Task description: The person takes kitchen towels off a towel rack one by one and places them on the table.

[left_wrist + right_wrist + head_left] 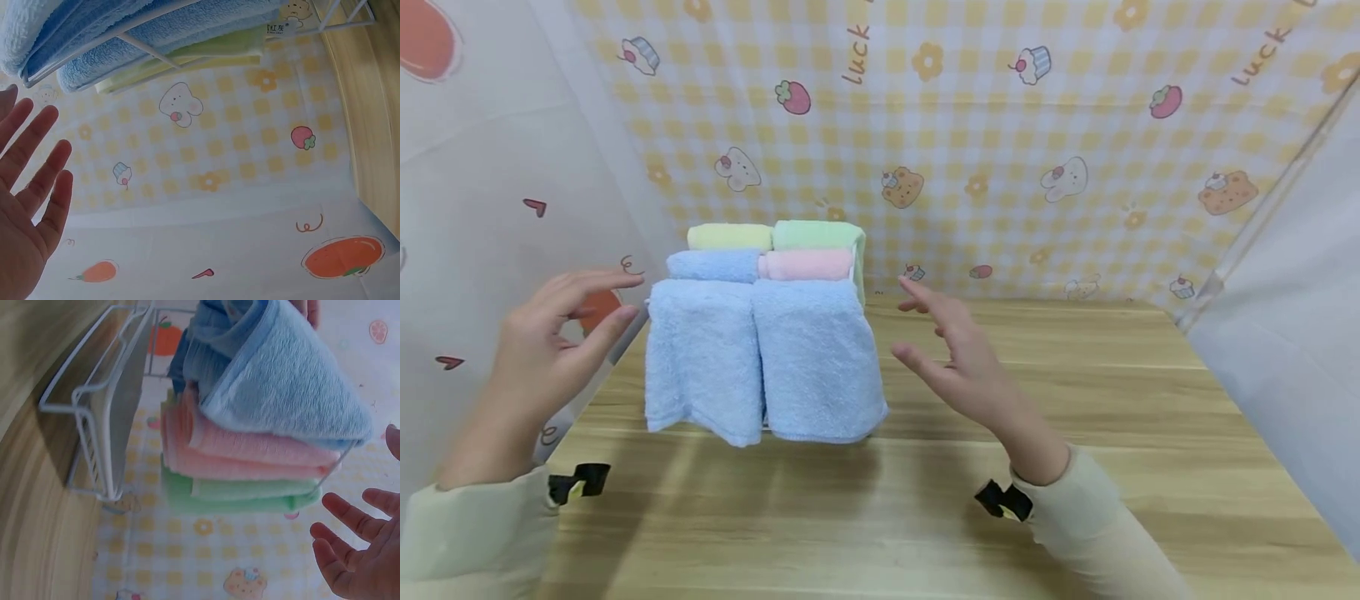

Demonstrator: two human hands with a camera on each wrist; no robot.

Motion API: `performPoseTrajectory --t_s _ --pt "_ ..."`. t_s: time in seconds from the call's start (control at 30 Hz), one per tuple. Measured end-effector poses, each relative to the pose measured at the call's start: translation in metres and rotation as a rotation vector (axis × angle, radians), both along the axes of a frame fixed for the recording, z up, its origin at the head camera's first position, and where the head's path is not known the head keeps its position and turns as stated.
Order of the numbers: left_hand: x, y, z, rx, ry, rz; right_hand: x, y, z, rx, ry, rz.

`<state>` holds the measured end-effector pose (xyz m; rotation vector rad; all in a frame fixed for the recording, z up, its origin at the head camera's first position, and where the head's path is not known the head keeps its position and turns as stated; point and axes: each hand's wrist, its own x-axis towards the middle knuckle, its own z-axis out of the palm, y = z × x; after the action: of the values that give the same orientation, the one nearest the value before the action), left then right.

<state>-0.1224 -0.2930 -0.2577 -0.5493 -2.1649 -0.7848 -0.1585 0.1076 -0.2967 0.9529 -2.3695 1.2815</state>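
Observation:
Two light blue towels, a left one [703, 358] and a right one [816, 358], hang side by side over the front of a white wire rack [82, 412]. Behind them lie folded towels: a blue one [715, 265], a pink one [805, 265], a yellow one [730, 237] and a green one [816, 234]. My left hand [553, 337] hovers just left of the towels, fingers extended and holding nothing. On the other side, my right hand [958, 358] is raised apart from the stack, its fingers spread and palm bare in the right wrist view.
The rack stands on a wood-grain table [1075, 467], toward its left side. Behind it hangs a yellow checked cloth [970, 108] with cartoon prints. White printed sheeting [482, 150] closes off the left, and a pale sheet [1285, 333] the right.

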Motion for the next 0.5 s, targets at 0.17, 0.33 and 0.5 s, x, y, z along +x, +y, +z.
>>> performPoseTrajectory --t_s 0.17,0.33,0.5 --pt "-0.003 -0.002 -0.002 0.029 -0.005 -0.021 0.003 -0.019 0.004 -0.063 -0.010 0.070" --pt "-0.005 0.000 -0.005 0.005 -0.022 0.004 0.004 -0.032 0.005 -0.123 -0.050 0.122" --pt "-0.004 0.003 -0.007 -0.025 -0.051 0.032 0.004 -0.041 0.006 -0.172 -0.101 0.165"
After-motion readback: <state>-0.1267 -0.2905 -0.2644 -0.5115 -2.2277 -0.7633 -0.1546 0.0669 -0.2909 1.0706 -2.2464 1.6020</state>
